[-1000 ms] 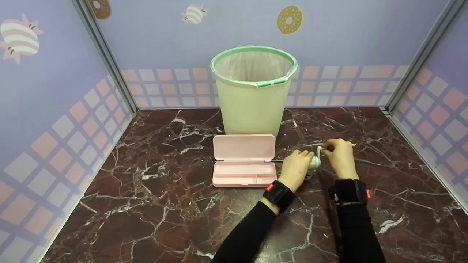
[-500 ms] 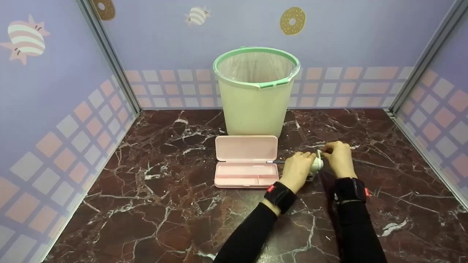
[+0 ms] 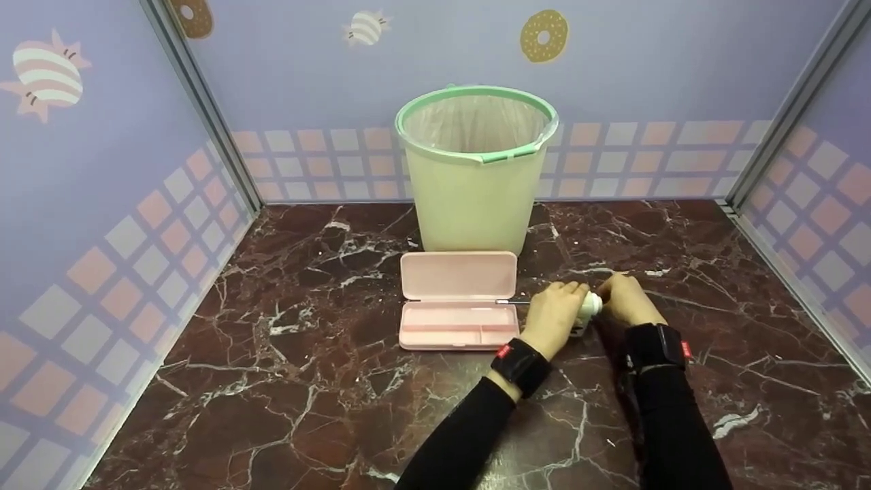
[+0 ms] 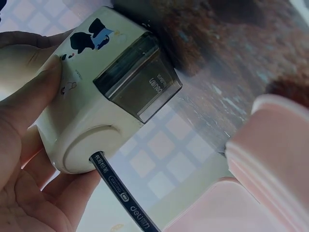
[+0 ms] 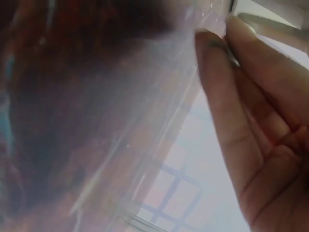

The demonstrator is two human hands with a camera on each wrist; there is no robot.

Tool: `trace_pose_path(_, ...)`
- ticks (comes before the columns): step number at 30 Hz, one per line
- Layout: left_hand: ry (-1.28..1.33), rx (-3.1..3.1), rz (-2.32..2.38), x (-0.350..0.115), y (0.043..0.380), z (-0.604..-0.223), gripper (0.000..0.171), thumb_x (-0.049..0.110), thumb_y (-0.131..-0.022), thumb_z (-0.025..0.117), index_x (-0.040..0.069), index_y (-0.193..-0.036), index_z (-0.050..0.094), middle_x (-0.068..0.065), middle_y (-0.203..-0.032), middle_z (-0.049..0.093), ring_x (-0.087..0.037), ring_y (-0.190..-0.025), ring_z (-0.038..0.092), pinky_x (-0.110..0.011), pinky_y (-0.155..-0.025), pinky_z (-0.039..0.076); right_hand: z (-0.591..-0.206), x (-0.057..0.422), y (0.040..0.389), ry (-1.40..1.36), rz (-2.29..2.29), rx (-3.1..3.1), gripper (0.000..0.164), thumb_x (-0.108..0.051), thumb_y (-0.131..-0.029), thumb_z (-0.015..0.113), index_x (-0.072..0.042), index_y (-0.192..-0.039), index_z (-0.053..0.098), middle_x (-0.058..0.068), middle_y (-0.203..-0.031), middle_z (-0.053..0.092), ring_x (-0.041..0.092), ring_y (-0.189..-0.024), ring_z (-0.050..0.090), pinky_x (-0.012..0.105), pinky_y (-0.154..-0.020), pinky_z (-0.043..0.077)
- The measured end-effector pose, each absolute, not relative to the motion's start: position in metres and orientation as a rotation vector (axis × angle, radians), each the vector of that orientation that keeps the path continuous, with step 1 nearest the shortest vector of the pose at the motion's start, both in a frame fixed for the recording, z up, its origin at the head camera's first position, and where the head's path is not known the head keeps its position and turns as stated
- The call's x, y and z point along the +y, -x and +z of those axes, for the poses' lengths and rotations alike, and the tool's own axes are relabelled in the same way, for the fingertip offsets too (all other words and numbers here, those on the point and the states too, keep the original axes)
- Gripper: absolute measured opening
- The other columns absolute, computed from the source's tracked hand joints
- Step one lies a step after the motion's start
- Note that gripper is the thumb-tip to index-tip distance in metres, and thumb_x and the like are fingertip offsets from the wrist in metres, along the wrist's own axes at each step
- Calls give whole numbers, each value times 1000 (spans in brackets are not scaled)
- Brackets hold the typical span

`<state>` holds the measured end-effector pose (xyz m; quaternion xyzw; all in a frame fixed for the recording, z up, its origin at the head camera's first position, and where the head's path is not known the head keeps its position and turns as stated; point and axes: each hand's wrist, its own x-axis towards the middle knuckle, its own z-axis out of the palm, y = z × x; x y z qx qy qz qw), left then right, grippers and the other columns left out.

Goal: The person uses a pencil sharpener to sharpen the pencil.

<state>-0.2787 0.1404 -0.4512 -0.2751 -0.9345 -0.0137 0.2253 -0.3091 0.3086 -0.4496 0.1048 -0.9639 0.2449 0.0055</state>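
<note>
A cream pencil sharpener [image 3: 586, 314] with a dark, see-through shavings drawer [image 4: 147, 79] is held in my left hand [image 3: 553, 309]. In the left wrist view, the fingers curl round its body, and a black pencil [image 4: 123, 191] sticks out of its round front hole. The pencil points left toward the open pink pencil case [image 3: 457, 275]. My right hand [image 3: 627, 301] is at the sharpener's right end. Its thumb and fingers [image 5: 219, 82] pinch the crank's end, mostly hidden by them; the pale crank arm [image 5: 280, 26] shows in part in the right wrist view.
Behind the pencil case stands a pale green bin [image 3: 473, 204] with a clear liner and green rim. Patterned walls [image 3: 306, 75] close off the back and sides of the dark marbled table [image 3: 272, 395]. Small light specks lie near the case.
My right hand has moved down and nearer to me as the crank swings round; the crank arm, upright before, is out of sight in the head view. My left hand keeps its hold on the sharpener.
</note>
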Motion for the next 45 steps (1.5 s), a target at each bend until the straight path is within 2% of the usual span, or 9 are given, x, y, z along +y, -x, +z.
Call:
trace_pose_path(5,748,-2571,-14,141,278,-452,46,34,-78,76,25,-122,67,12,-119,70,-7,-101,66,-20,-75,57,-445,308,305,-383,735,-3068,12,3,-61,74,2,-73,73,9,-67,68,19,-62,55,38,-64,50)
trace_pose_path(11,750,-2569,-19,143,275,-452,54,41,-74,78,25,-125,66,10,-120,70,-8,-100,66,-20,-75,57,-440,307,294,-359,721,-3151,15,0,-60,78,2,-72,69,11,-73,69,21,-64,56,37,-62,49)
trace_pose_path(16,714,-2568,3,145,274,-451,38,29,-84,69,27,-123,67,11,-114,71,-7,-96,66,-19,-73,56,-434,307,286,-408,713,-3203,14,1,-59,77,0,-69,69,6,-65,67,17,-57,55,31,-55,48)
trace_pose_path(20,706,-2580,0,145,275,-452,36,23,-86,66,27,-122,67,11,-114,71,-7,-96,66,-19,-74,56,-429,307,282,-423,739,-3234,12,0,-58,77,-1,-67,70,2,-63,67,14,-56,55,27,-54,48)
trace_pose_path(28,683,-2599,-21,144,275,-452,39,27,-82,71,27,-121,67,11,-110,72,-8,-94,66,-20,-74,56,-418,308,273,-491,829,-3271,10,-3,-61,77,-4,-66,69,-5,-60,63,9,-54,51,25,-53,45)
trace_pose_path(34,690,-2612,-9,145,275,-451,35,24,-88,61,28,-122,67,10,-112,72,-9,-95,66,-21,-77,56,-412,310,271,-647,842,-3278,8,-1,-63,74,-3,-65,66,-7,-58,58,7,-50,46,23,-49,41)
trace_pose_path(39,679,-2621,-2,145,275,-450,35,23,-91,58,28,-125,67,11,-114,72,-9,-97,65,-21,-78,55,-404,310,269,-639,821,-3307,8,-4,-67,75,-4,-69,67,-4,-61,62,8,-53,51,25,-52,44)
trace_pose_path(45,673,-2607,-1,144,275,-450,35,24,-90,60,27,-125,66,12,-114,71,-9,-97,64,-20,-80,54,-398,310,267,-673,804,-3292,7,-3,-71,74,-4,-71,68,-2,-65,65,8,-54,55,24,-53,46)
